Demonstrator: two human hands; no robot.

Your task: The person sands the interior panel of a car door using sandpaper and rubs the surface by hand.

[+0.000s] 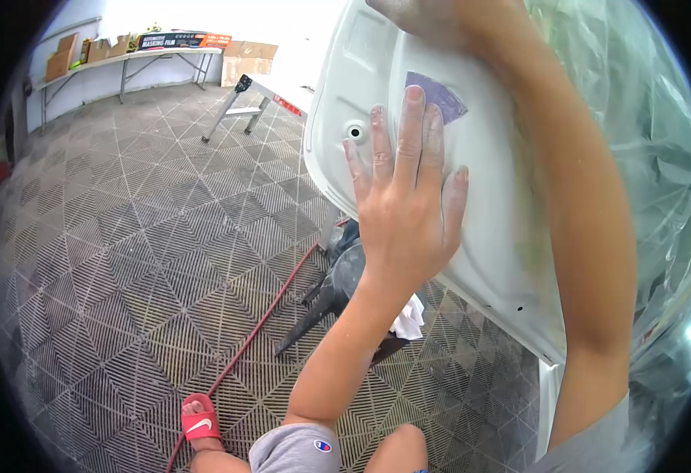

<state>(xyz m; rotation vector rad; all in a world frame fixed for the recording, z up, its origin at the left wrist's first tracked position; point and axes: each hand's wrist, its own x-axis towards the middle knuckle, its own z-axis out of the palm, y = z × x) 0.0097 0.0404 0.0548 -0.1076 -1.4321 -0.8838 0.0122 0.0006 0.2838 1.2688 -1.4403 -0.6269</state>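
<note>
1. Against the white panel (487, 181), the person's left hand (404, 213) lies flat, back toward me, fingers a little apart and whitened with dust.
2. Beneath those fingertips sits a purple sheet (443, 93), partly covered by them and lying on the panel's face.
3. Higher up, the right hand (444, 20) reaches the panel's upper part; it is partly cut off, so I can't tell whether it is closed on anything.
4. Near the left little finger, I see a small round hole (355, 132) in the panel.
5. Beyond the right forearm, translucent plastic sheeting (653, 158) hangs in folds.
6. Below, a red hose (266, 315) crosses the patterned floor (124, 276), near a white cloth (410, 318).
7. Farther back, a long table (148, 54) bears several boxes.
</note>
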